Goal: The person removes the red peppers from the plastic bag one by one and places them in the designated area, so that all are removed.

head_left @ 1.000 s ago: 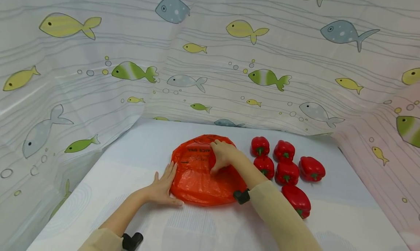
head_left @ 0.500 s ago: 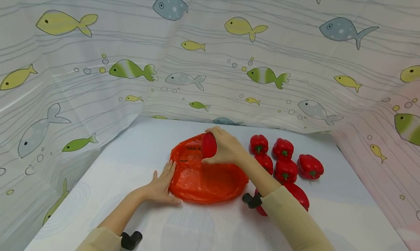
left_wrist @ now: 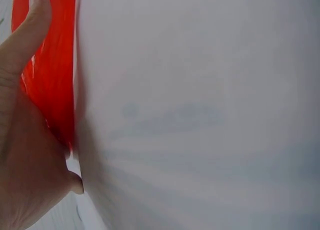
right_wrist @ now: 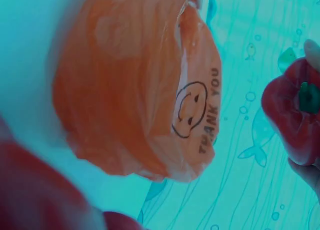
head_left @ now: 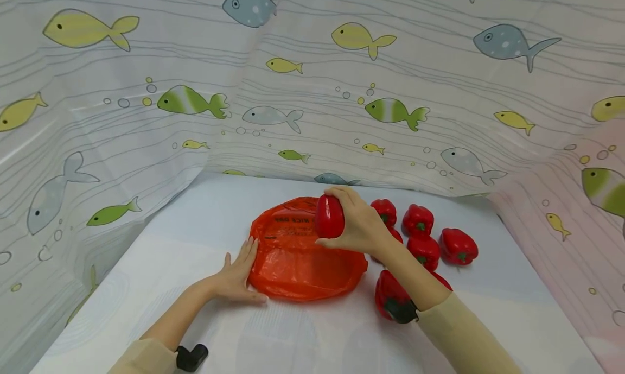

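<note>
An orange-red plastic bag (head_left: 300,265) stands on the white table with its mouth spread open, and dark print shows on its inner wall. My left hand (head_left: 233,279) rests against the bag's left side with the fingers straight; the left wrist view shows the hand (left_wrist: 30,160) touching the bag (left_wrist: 55,75). Over the bag's right part, my right hand (head_left: 358,222) grips a red bell pepper (head_left: 329,216) between thumb and fingers. In the right wrist view this pepper (right_wrist: 287,105) shows its green stem, apart from the bag (right_wrist: 125,90).
Several red bell peppers (head_left: 459,246) lie on the table right of the bag, partly hidden by my right forearm. One bell pepper (head_left: 388,292) lies nearer, beneath the wrist. A fish-patterned sheet (head_left: 312,92) hangs behind and at both sides of the table (head_left: 283,341).
My right hand has come up out of the bag with a bell pepper and moved right. The left hand stays at the bag's left side. The nearest pepper has come into view from behind the forearm.
</note>
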Available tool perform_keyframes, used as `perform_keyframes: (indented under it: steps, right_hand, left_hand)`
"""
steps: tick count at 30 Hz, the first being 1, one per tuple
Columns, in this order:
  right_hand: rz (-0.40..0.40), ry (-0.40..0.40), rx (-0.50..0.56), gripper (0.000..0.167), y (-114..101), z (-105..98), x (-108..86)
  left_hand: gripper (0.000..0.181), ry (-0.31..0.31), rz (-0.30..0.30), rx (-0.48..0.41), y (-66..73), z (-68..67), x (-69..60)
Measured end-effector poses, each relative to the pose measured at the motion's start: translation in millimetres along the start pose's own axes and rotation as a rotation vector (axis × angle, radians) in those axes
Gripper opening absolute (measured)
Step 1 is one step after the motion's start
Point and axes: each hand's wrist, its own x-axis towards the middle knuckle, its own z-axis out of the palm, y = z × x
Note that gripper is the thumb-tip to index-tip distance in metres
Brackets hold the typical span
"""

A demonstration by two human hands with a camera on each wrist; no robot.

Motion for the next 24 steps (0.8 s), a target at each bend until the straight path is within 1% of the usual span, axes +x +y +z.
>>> perform_keyframes:
  steps: [5,12,16,20,24]
  right_hand:
    - [0.026,0.039,0.003,0.095,3,-9,-11.1]
    - [0.04,0.054,-0.007,0.096,7,-25,-24.5]
    - [0.045,0.075,-0.035,0.097,12,-35,-34.3]
    - [0.077,0.089,-0.079,0.097,19,-46,-45.5]
    - [0.123,0.104,-0.096,0.097,25,-57,-56.9]
  left_hand:
    - [0.13,-0.003,0.001,-0.002,0.8,-0.2,-1.3]
    - [0.13,0.001,0.001,0.007,1.5,-1.3,-2.0]
    - [0.13,-0.001,0.002,0.009,1.9,-1.4,-1.6]
    - [0.13,0.002,0.006,0.008,1.5,-1.1,-1.5]
    - [0.131,0.014,0.004,0.015,-0.7,-0.2,-1.8]
